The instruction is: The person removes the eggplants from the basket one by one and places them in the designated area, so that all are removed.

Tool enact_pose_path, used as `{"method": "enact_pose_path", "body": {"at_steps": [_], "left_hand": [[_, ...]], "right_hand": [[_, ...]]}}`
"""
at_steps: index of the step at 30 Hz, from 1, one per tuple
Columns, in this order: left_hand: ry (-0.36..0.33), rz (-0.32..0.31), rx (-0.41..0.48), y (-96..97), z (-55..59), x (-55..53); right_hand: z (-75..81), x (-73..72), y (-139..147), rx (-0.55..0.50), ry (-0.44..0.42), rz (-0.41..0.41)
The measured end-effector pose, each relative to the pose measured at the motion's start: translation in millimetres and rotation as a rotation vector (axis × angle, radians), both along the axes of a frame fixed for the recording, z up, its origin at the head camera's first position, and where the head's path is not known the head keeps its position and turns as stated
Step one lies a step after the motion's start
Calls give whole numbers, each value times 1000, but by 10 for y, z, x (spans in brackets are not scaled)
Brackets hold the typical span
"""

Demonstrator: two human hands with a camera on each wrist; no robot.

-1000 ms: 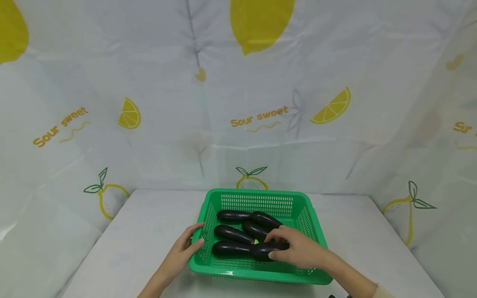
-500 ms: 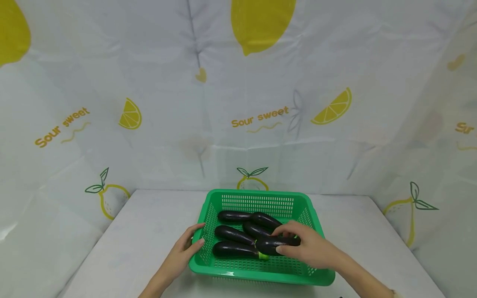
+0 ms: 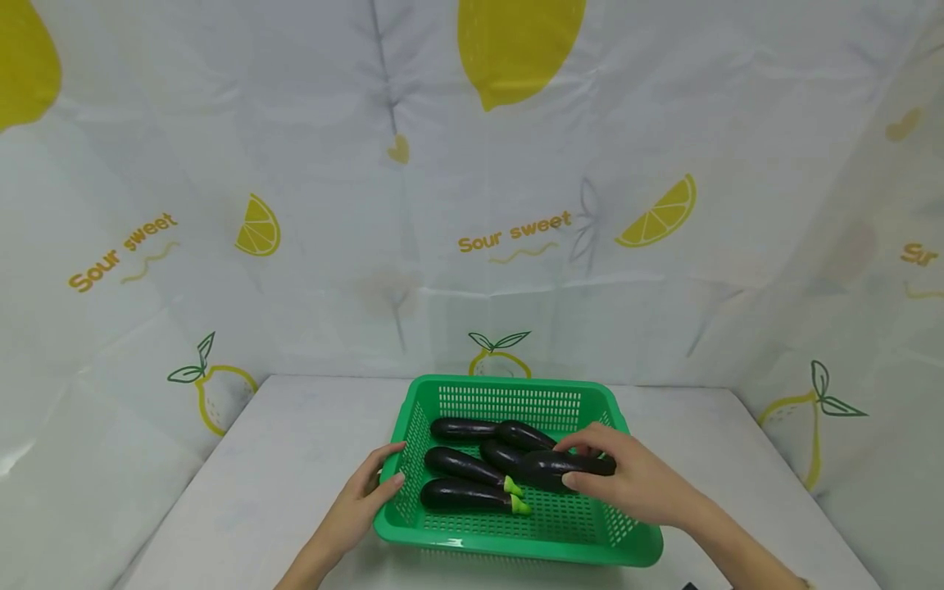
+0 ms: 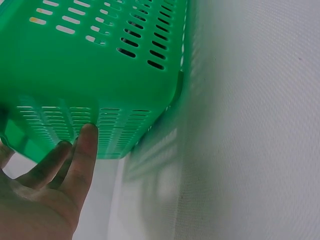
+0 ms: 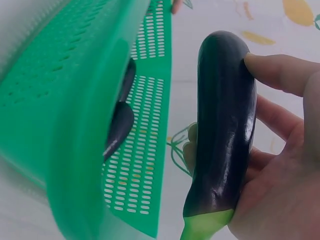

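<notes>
A green plastic basket [image 3: 472,547] with slotted walls holds several dark purple eggplants. My right hand [image 3: 627,475] grips one eggplant [image 5: 222,125] above the basket's right half. In the right wrist view the thumb lies along one side of it, with fingers behind and its green stem end pointing down. Two eggplants, one of them the near eggplant [image 3: 465,496], lie at the left with green stems to the right. Behind them lie a back eggplant [image 3: 460,428] and two others, partly hidden. My left hand [image 3: 357,500] holds the basket's left rim, fingers against the outer wall [image 4: 100,85].
The basket stands on a white-covered table [image 3: 317,434]. A white lemon-printed sheet [image 3: 339,270] hangs behind and at both sides. A small dark object [image 3: 689,586] shows at the bottom edge beside the right forearm.
My right hand has lifted the eggplant off the near row and carried it right and slightly back, uncovering the green stems of the two at the left. The left hand has stayed put.
</notes>
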State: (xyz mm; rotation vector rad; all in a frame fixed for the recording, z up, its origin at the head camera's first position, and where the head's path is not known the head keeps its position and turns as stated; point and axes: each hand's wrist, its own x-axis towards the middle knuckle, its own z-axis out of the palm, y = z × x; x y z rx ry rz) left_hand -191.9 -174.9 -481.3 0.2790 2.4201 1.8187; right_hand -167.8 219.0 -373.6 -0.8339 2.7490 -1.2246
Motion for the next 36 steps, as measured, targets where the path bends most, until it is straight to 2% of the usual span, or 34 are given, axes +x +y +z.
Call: {"method": "enact_pose_path", "body": {"at_steps": [5,15,36], "left_hand": [[10,0,6,10,14,2],[8,-11,44,15,34,9],[8,16,28,31,59,26]], "right_hand": [[28,8,53,-8,39,-10],[75,9,177,-11,46,-44],[119,-55,494,37,50,-151]]}}
